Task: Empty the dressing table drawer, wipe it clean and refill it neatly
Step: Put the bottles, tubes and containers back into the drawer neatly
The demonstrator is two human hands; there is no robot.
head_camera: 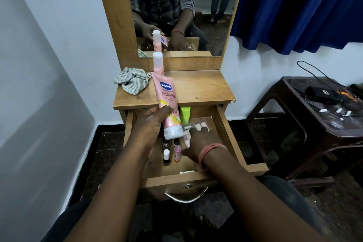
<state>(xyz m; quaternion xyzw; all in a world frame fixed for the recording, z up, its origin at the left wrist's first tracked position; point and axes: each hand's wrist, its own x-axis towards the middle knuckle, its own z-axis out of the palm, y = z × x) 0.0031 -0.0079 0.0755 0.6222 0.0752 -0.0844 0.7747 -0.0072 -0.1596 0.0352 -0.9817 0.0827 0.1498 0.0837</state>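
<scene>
Left hand [151,124]: fingers curled round the lower half of a pink plastic Vaseline tube [168,104], white cap down, held tilted over the open wooden drawer [231,143].

Right hand [202,143]: inside the drawer just right of the tube's cap, fingertips on a clear packet of pale pieces [198,124]; whether they pinch it cannot be told.

Drawer contents: green tube [185,115] at the back; white-capped small bottle [166,156] and pink small bottle [177,154] under the held tube.

Tabletop: striped grey cloth [131,82], pink white-capped bottle [158,64].
</scene>
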